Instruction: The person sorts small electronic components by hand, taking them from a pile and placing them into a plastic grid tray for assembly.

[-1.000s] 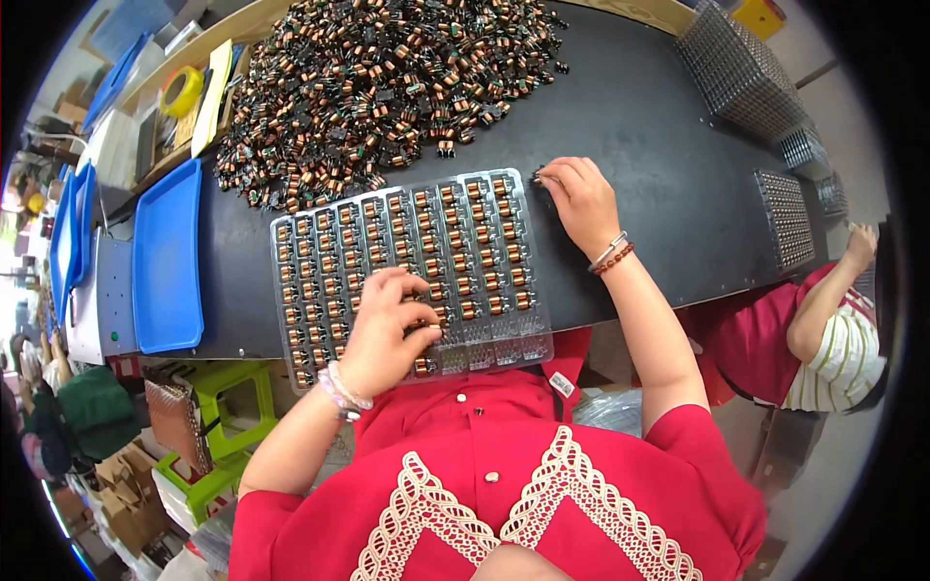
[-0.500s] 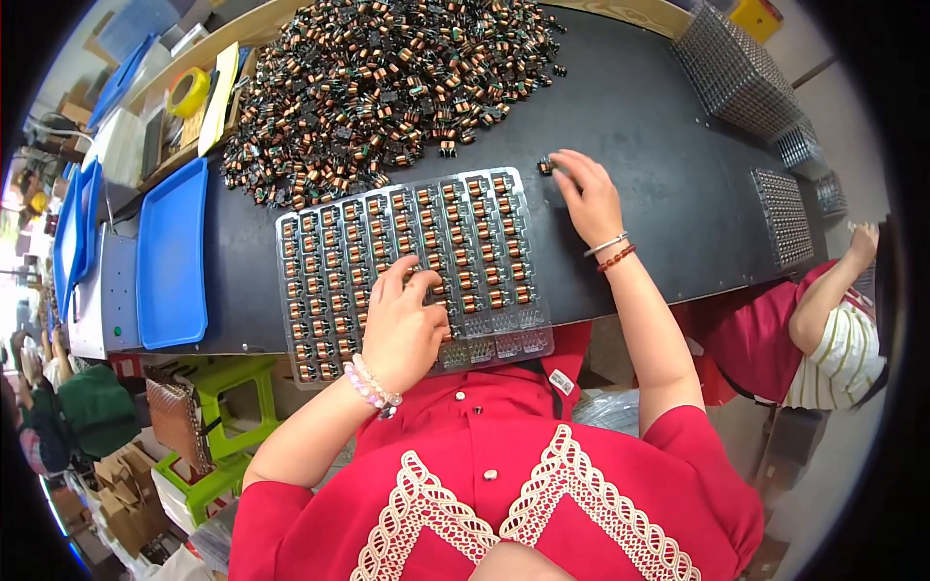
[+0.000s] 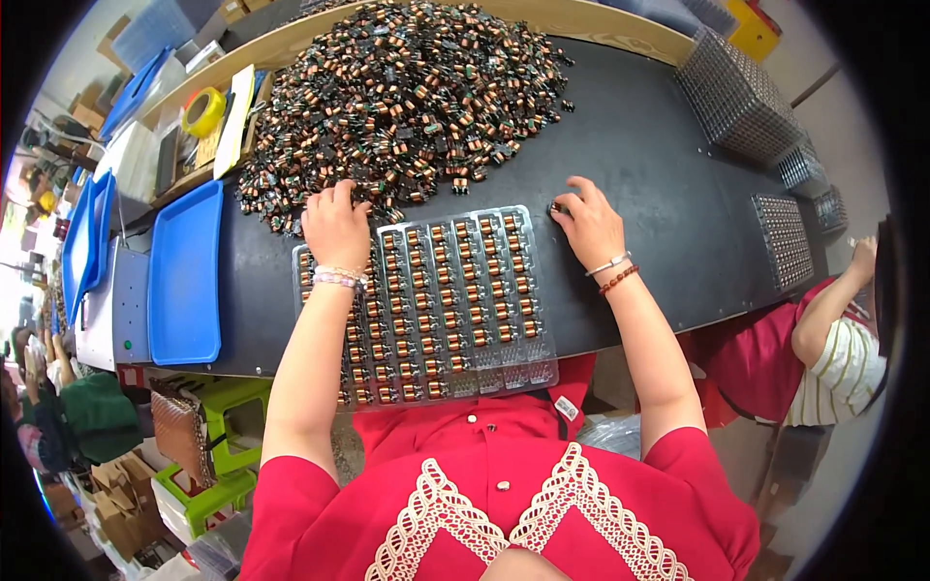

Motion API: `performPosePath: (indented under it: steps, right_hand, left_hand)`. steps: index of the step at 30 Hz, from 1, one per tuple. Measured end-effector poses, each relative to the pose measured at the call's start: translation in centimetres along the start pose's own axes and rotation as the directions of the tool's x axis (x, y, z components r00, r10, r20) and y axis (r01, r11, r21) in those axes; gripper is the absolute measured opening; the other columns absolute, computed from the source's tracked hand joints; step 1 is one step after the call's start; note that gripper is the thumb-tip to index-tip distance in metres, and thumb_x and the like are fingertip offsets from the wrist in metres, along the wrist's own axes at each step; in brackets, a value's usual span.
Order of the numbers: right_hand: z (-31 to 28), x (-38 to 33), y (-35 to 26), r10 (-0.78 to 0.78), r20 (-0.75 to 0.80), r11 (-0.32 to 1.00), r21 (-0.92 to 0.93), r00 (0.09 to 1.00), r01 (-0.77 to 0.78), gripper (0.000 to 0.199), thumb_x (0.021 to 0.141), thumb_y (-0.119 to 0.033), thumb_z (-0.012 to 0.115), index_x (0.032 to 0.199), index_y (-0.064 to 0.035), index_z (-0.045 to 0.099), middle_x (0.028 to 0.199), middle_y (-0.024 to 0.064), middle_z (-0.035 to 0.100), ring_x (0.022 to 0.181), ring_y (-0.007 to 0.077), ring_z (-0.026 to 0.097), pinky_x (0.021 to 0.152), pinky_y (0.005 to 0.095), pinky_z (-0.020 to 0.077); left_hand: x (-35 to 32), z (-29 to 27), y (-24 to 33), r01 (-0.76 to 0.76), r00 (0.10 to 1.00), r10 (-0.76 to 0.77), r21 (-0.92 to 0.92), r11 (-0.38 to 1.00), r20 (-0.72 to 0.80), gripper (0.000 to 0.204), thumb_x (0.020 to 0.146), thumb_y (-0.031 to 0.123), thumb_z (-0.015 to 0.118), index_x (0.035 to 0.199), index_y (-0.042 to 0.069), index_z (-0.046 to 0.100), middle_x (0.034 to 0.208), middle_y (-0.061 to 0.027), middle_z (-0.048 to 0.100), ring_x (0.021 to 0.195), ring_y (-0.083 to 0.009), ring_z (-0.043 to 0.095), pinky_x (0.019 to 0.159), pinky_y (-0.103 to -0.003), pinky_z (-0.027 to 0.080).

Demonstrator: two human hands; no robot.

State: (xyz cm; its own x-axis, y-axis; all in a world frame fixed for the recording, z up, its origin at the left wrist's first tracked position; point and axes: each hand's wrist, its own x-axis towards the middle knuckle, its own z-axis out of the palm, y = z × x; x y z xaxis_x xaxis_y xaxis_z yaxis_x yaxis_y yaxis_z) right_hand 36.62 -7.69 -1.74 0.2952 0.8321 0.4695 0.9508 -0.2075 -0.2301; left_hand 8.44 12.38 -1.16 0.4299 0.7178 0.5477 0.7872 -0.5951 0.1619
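A clear plastic tray point(image 3: 535, 254) lies on the table in front of me, its pockets mostly filled with small copper-wound coils point(image 3: 449, 318). Several pockets at its near right corner hold none. My left hand point(image 3: 336, 228) reaches over the tray's far left corner to the near edge of a big heap of loose coils point(image 3: 407, 97). Its thumb stands apart from the curled fingers; the fingertips are partly hidden against the heap. To the right of the tray, my right hand point(image 3: 593, 228) pinches a single coil point(image 3: 559, 207) between thumb and fingers, just above the tabletop.
Blue trays point(image 3: 186, 276) stand at the left, near a yellow tape roll point(image 3: 203, 112) in a wooden box. Stacked filled trays point(image 3: 741, 97) and a low tray point(image 3: 785, 240) sit at the right. Another person's arm point(image 3: 833, 300) shows at the far right. A wooden rim point(image 3: 635, 37) bounds the table's back.
My left hand has moved from over the middle of the tray up and left to the heap. My right hand stays beside the tray, now closed around the coil. The view has shifted slightly.
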Motion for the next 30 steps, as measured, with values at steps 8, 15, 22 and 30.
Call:
performPosePath:
  steps: [8, 15, 22, 30]
  right_hand:
    - [-1.1, -1.9, -2.5, 0.01, 0.006, 0.94, 0.34, 1.0, -0.012, 0.021, 0.085, -0.013, 0.065, 0.106, -0.0099, 0.066, 0.094, 0.0101, 0.066, 0.084, 0.0288, 0.063, 0.073, 0.0378, 0.0514]
    - [-2.1, -4.7, -8.1, -0.183, 0.066, 0.899, 0.415, 0.981, 0.14, 0.013, 0.086, -0.014, 0.065, 0.096, -0.0066, 0.066, 0.09, 0.0072, 0.063, 0.085, 0.0249, 0.062, 0.074, 0.0367, 0.0523]
    - [-1.3, -4.0, -7.6, 0.082, 0.17, 0.899, 0.412, 0.982, -0.146, 0.01, 0.088, -0.015, 0.063, 0.088, -0.0044, 0.065, 0.097, 0.0086, 0.062, 0.087, 0.0268, 0.062, 0.075, 0.0365, 0.05]
    - [-1.7, -4.5, -7.4, -0.291, 0.085, 0.872, 0.434, 0.953, 0.227, 0.016, 0.082, -0.015, 0.067, 0.097, -0.0085, 0.067, 0.099, 0.0021, 0.066, 0.09, 0.0219, 0.063, 0.077, 0.0325, 0.0528]
  left_hand:
    - [-0.5, 0.3, -0.3, -0.066, 0.994, 0.092, -0.314, 0.947, 0.067, 0.027, 0.08, 0.004, 0.066, 0.107, 0.005, 0.064, 0.103, -0.0128, 0.06, 0.092, -0.0314, 0.061, 0.08, -0.041, 0.051]
    - [-0.6, -0.4, 0.9, -0.058, 0.991, 0.1, -0.386, 0.921, 0.089, 0.025, 0.082, 0.003, 0.064, 0.106, 0.006, 0.063, 0.102, -0.0122, 0.062, 0.093, -0.0314, 0.062, 0.079, -0.041, 0.051]
    - [-4.3, -3.7, 4.3, 0.286, 0.937, -0.016, -0.74, 0.609, 0.349, 0.029, 0.089, 0.0, 0.058, 0.117, 0.005, 0.061, 0.097, -0.0053, 0.062, 0.082, -0.0149, 0.058, 0.075, -0.028, 0.049]
    - [-6.9, -6.6, 5.7, 0.769, 0.628, 0.019, -0.624, 0.14, 0.778, 0.023, 0.102, 0.019, 0.047, 0.118, 0.006, 0.056, 0.077, 0.0004, 0.061, 0.058, -0.0041, 0.049, 0.055, -0.02, 0.042]
